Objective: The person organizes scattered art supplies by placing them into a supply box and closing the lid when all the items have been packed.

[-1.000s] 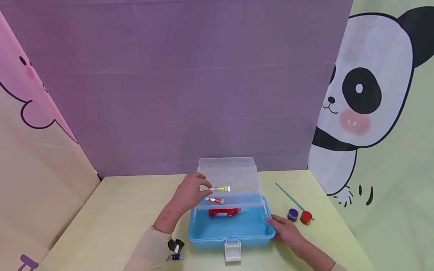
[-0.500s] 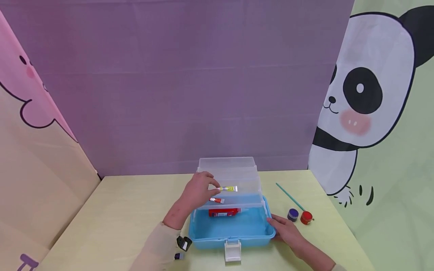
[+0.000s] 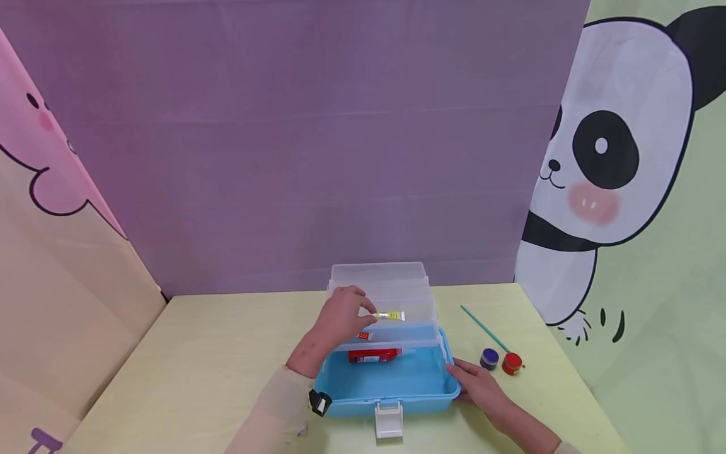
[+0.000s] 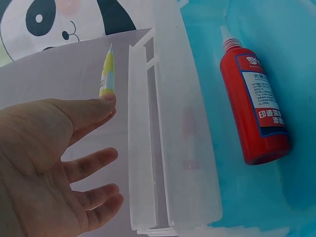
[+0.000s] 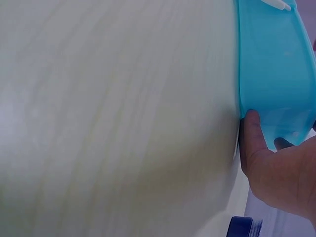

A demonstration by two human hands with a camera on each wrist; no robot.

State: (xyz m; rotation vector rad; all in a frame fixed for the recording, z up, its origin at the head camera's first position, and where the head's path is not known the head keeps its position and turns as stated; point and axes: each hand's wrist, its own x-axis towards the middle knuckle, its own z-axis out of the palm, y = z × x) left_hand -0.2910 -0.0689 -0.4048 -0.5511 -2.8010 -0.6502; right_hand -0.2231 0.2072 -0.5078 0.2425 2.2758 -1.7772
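Yellow tube (image 3: 391, 315), pinched by one end above the clear tray (image 3: 391, 345).
Our left hand (image 3: 343, 315) clamps just that end; a slack pinch could drop it past the tray's front edge onto the red bottle (image 3: 372, 356) in the blue box (image 3: 351, 407). Our right hand (image 3: 481, 386) touches the box's right edge; whether gripping, we cannot tell. Versus a second ago, the tube sits nearer the tray's right edge.

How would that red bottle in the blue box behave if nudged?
The red bottle would probably roll, since its body looks round and lies sideways. It may feel slippery, given its smooth surface. The blue box, with raised sides, would likely contain it.
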